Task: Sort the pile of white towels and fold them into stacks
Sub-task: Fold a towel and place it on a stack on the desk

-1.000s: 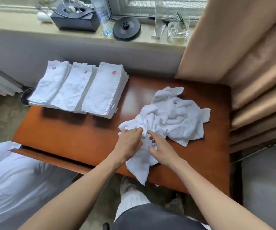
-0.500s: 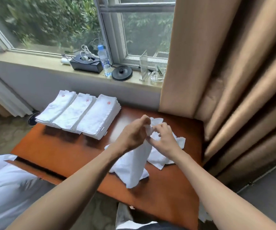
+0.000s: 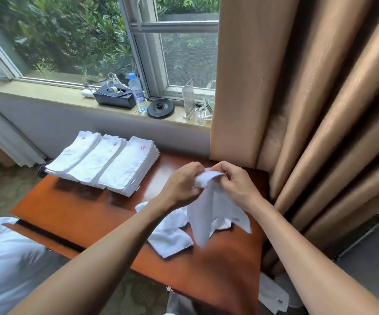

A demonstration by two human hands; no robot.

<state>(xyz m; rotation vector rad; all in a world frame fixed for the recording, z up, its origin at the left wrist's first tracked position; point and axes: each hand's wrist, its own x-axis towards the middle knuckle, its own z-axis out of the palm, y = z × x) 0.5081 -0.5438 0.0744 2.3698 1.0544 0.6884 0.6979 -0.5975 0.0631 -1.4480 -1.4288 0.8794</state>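
Both hands are raised above the wooden tabletop (image 3: 81,212), close together and turned toward each other. The left hand (image 3: 181,185) and the right hand (image 3: 236,185) each pinch the top edge of 1 white towel (image 3: 209,214). The grip of each is curled, fingers and thumb closed on the cloth, with a short bunched span of fabric between them. The towel hangs loosely from that span, its lower corners dangling over the tabletop, and a small dark emblem shows near its right corner.

Under and behind the hanging towel lies the loose pile (image 3: 172,237) of unfolded white towels, crumpled on the right half of the tabletop and partly hidden by the left forearm. How many it holds cannot be told.

On the far left part of the tabletop sit 3 folded stacks (image 3: 102,160), side by side and touching, each top towel showing a red emblem at its far end. The rightmost stack looks the thickest.

Behind the tabletop runs a windowsill (image 3: 47,96) carrying a black box (image 3: 115,98) with white cables in it, a water bottle (image 3: 136,92) with a blue cap just beside it, and a round black disc (image 3: 160,108). A tan curtain (image 3: 297,87) hangs at the right, its folds reaching down beside the tabletop. White bedding (image 3: 6,269) fills the lower left — and another white cloth (image 3: 272,296) with a dark emblem lies on the floor at the lower right.
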